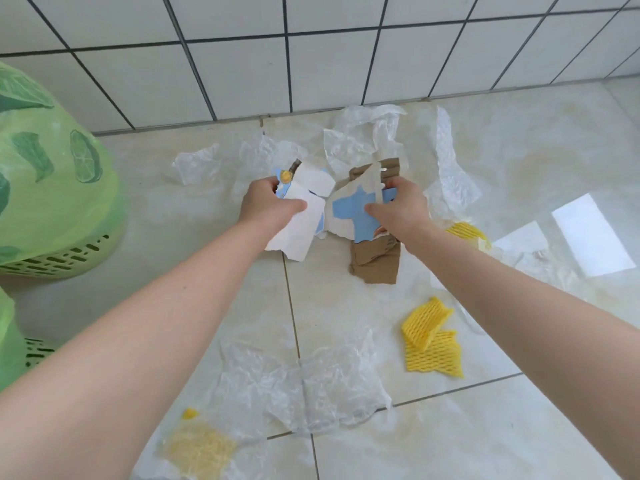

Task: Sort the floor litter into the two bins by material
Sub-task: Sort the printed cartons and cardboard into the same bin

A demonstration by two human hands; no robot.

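Note:
My left hand (266, 206) grips a torn white paper piece (298, 230) with blue print, held above the floor. My right hand (401, 209) pinches a torn white-and-blue paper piece (353, 209) together with a brown cardboard piece (375, 261) behind it. Clear crumpled plastic film (360, 136) lies near the wall, and another sheet of clear plastic film (311, 389) lies in front. Yellow foam net pieces (431, 341) lie on the floor to the right. A green bin (52, 188) with a leaf-print liner stands at the left; a second green bin (14, 344) shows at the lower left edge.
The white tiled wall (311, 64) rises behind the litter. More yellow foam net (467, 232) lies past my right wrist, and another yellow net (197, 448) under plastic lies at the bottom. Plastic film strips (450, 174) spread to the right.

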